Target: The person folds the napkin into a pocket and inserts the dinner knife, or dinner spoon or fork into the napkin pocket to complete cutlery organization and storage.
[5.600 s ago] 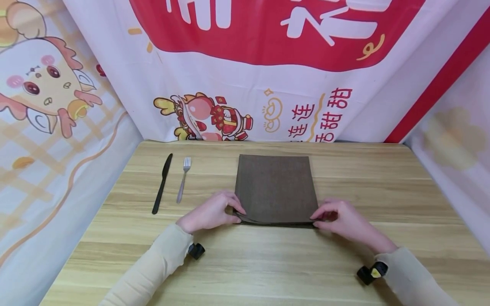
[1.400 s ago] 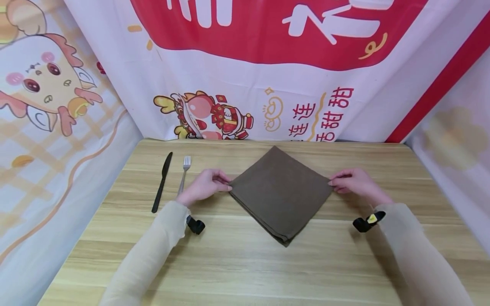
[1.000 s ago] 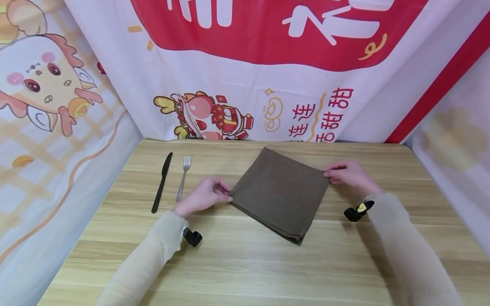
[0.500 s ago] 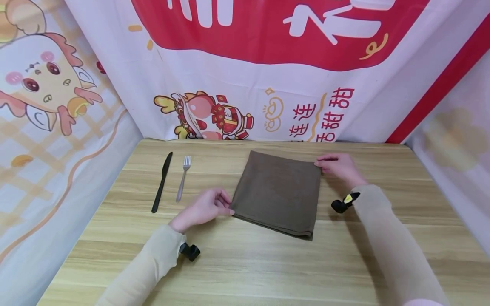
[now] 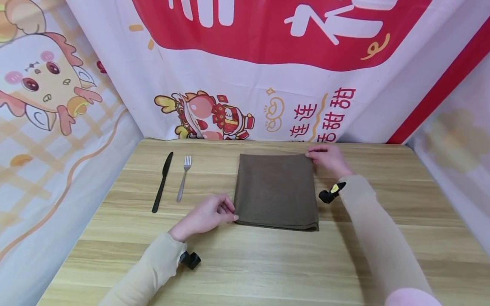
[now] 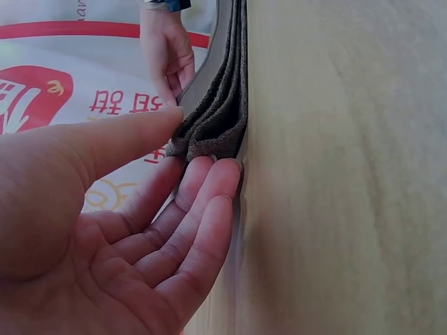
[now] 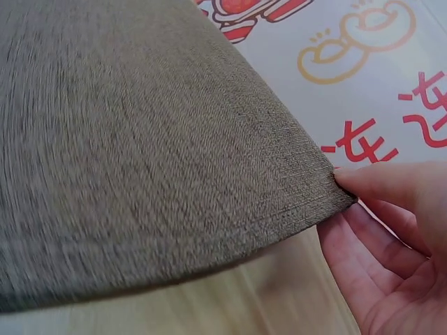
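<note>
A dark brown cloth napkin, folded into a layered square, lies on the wooden table with its sides nearly straight to the table's edges. My left hand pinches its near left corner between thumb and fingers; the left wrist view shows several stacked folds of the napkin at the fingertips. At the far right corner my right hand pinches the cloth, and in the right wrist view that corner of the napkin is raised a little off the table.
Left of the napkin lie a silver fork and, farther left, a black knife, both pointing away. A printed white and red curtain hangs behind the wooden table, and more printed cloth hangs on the left.
The napkin has turned counterclockwise from a diamond to a square-on position. My left hand has come nearer, and my right hand has moved away and to the left, both keeping their corners.
</note>
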Action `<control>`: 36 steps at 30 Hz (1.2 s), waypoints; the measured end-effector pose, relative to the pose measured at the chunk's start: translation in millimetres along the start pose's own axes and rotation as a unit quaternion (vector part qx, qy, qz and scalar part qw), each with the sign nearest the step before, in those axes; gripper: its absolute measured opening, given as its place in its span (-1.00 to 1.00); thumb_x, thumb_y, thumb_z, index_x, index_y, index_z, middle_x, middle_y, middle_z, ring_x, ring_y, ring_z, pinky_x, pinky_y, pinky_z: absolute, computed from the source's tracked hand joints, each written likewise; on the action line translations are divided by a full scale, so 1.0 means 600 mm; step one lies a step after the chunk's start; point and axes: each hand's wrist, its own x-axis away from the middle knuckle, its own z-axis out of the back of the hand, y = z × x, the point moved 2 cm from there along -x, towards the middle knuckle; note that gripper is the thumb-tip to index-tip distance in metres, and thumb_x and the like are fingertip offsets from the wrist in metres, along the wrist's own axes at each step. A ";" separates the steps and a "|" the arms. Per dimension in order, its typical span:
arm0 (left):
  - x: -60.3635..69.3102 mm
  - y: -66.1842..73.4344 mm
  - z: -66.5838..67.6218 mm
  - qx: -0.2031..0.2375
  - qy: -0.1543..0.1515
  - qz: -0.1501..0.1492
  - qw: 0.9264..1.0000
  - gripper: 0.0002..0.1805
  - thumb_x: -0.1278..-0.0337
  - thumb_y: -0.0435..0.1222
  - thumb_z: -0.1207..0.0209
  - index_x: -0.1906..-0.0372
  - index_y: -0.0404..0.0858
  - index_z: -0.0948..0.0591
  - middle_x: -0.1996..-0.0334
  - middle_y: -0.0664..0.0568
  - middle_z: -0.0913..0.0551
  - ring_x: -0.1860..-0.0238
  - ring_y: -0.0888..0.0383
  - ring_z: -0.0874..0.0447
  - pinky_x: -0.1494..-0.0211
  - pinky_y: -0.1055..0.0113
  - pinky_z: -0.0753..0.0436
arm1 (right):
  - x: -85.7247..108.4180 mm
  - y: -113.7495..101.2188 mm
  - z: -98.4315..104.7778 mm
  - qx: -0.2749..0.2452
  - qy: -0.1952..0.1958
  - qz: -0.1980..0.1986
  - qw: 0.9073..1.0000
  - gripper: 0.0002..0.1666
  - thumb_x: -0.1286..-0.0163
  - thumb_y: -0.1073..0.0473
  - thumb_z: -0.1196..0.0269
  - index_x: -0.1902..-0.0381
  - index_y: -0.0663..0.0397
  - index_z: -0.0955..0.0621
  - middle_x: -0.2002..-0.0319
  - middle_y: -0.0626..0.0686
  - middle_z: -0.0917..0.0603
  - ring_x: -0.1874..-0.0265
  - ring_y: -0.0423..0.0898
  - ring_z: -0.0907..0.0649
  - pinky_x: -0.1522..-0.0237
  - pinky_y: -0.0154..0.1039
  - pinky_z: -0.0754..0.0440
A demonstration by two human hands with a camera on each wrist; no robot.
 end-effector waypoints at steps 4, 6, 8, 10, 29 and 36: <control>0.003 0.003 -0.001 0.002 -0.007 -0.002 1.000 -0.80 -0.19 -0.30 -0.41 0.22 -0.28 -0.61 0.38 0.07 -0.64 0.34 0.15 -0.62 0.27 0.30 -0.62 | -0.008 -0.008 -0.009 -0.008 0.002 0.006 1.000 -0.54 -0.40 0.25 -0.36 -0.19 0.38 -0.61 -0.14 0.28 -0.63 0.14 -0.18 -0.70 0.08 -0.39 -0.65; 0.005 0.004 0.000 0.001 -0.008 -0.003 1.000 -0.80 -0.18 -0.33 -0.41 0.22 -0.30 -0.60 0.38 0.06 -0.63 0.35 0.15 -0.62 0.29 0.32 -0.62 | -0.011 -0.012 -0.012 -0.007 0.006 0.005 1.000 -0.54 -0.41 0.24 -0.36 -0.19 0.36 -0.62 -0.15 0.25 -0.62 0.12 -0.16 -0.68 0.06 -0.36 -0.65; 0.005 0.003 0.001 0.001 -0.010 -0.001 1.000 -0.79 -0.18 -0.34 -0.41 0.21 -0.31 -0.60 0.38 0.06 -0.63 0.35 0.15 -0.62 0.29 0.32 -0.62 | -0.015 -0.015 -0.015 -0.002 0.013 0.004 1.000 -0.55 -0.40 0.22 -0.37 -0.18 0.33 -0.64 -0.14 0.22 -0.62 0.11 -0.16 -0.67 0.04 -0.34 -0.64; 0.005 0.001 0.002 0.000 -0.010 0.006 1.000 -0.80 -0.18 -0.34 -0.40 0.21 -0.29 -0.60 0.38 0.07 -0.63 0.34 0.16 -0.62 0.29 0.32 -0.62 | -0.017 -0.019 -0.018 0.008 0.022 0.005 1.000 -0.56 -0.41 0.19 -0.38 -0.16 0.29 -0.66 -0.12 0.19 -0.63 0.09 -0.13 -0.66 0.02 -0.30 -0.64; -0.009 -0.017 0.023 0.017 0.010 0.040 0.999 -0.76 -0.11 -0.34 -0.44 0.20 -0.29 -0.62 0.37 0.04 -0.64 0.34 0.11 -0.61 0.30 0.29 -0.61 | -0.022 -0.029 -0.031 -0.007 -0.007 0.000 1.000 -0.52 -0.45 0.25 -0.33 -0.27 0.29 -0.58 -0.23 0.21 -0.58 -0.13 0.05 -0.62 -0.18 -0.16 -0.57; -0.007 -0.016 0.028 0.029 0.016 0.041 0.999 -0.61 -0.02 -0.32 -0.51 0.09 -0.34 -0.60 0.33 0.01 -0.64 0.33 0.10 -0.63 0.27 0.27 -0.64 | -0.020 -0.012 -0.028 -0.047 -0.044 0.004 0.998 -0.40 -0.44 0.31 -0.32 -0.36 0.39 -0.46 -0.32 0.33 -0.49 -0.15 0.05 -0.60 -0.22 -0.16 -0.53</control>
